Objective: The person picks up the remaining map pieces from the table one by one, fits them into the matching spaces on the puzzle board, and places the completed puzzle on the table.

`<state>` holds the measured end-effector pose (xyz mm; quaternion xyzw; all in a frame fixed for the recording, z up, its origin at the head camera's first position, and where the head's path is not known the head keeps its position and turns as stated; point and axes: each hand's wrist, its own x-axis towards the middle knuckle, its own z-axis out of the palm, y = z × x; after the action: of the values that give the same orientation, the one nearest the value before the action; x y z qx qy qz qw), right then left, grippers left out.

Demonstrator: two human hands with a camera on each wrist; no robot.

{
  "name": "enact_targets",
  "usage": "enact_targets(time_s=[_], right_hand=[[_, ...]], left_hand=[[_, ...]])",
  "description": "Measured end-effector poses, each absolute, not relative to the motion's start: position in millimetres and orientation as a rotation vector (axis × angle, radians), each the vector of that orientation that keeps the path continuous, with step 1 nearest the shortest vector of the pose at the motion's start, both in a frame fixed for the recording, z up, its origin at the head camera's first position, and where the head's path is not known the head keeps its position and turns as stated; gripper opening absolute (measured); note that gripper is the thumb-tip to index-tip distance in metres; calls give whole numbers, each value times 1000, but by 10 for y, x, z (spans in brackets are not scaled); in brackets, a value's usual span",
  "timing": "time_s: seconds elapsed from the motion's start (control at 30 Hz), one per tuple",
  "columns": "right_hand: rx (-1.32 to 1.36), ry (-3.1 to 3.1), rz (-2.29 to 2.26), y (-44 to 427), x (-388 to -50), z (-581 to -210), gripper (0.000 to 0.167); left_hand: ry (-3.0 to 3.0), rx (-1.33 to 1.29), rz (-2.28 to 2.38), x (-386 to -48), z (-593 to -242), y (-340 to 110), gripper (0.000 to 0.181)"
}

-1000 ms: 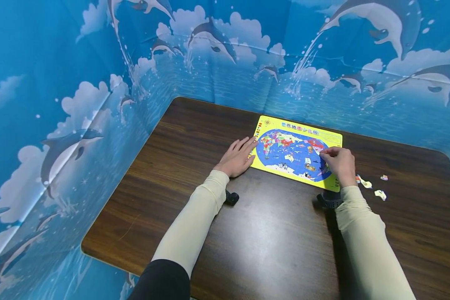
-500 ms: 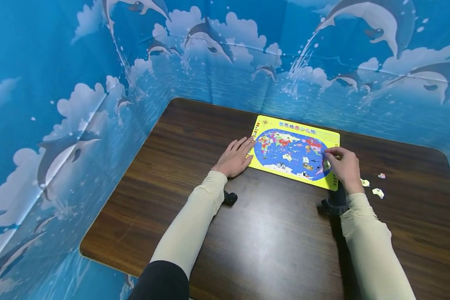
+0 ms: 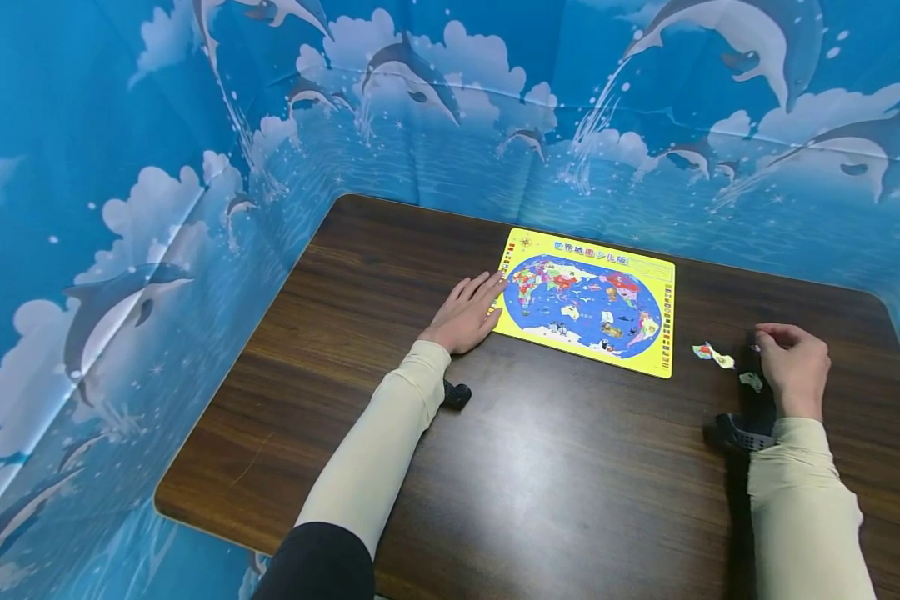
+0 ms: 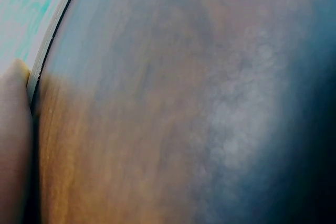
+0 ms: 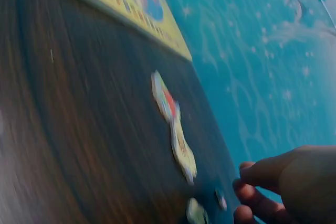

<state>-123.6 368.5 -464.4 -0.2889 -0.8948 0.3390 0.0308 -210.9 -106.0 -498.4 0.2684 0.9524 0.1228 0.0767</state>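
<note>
Map puzzle board [image 3: 587, 298] lies flat on the far part of the table [image 3: 562, 467], right of centre. Left hand [image 3: 465, 315] rests on its left edge, fingers extended and grasping nothing. Right hand [image 3: 797, 367] is right of the board, fingers bent with a small gap between thumb and index; seems to have hold of nothing. Small piece [image 5: 221, 199] lies on the table just beside those fingers. White piece [image 3: 751, 381] lies on its near side; red-and-white piece [image 3: 702, 352] and yellowish piece [image 3: 723, 360] touch each other, nearer the board.

Handling, judged by looks: pieces probably very light, thin and stiff, likely to skid on the smooth table. Best hold is a light thumb-and-index pinch on opposite edges; narrow tips may bend or chip if squeezed. Board looks stiff and light, may slide; flat pressure on the border should steady it.
</note>
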Motion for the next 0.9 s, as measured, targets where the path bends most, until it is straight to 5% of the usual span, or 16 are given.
enact_targets(time_s=[0.37,0.67,0.9], right_hand=[[-837,-2890,898,3804,-1176,-4681,47],[-156,-3036,795,3842,-1214,-4661,26],[-353,-3039,734,3831,-1116,-4666,33]], left_hand=[[2851,791,330,-2102,-4963,-1051,60],[2850,785,356,-2134,-5010,-1064,60],[2851,786,354,-2152,-5053,-1060,61]])
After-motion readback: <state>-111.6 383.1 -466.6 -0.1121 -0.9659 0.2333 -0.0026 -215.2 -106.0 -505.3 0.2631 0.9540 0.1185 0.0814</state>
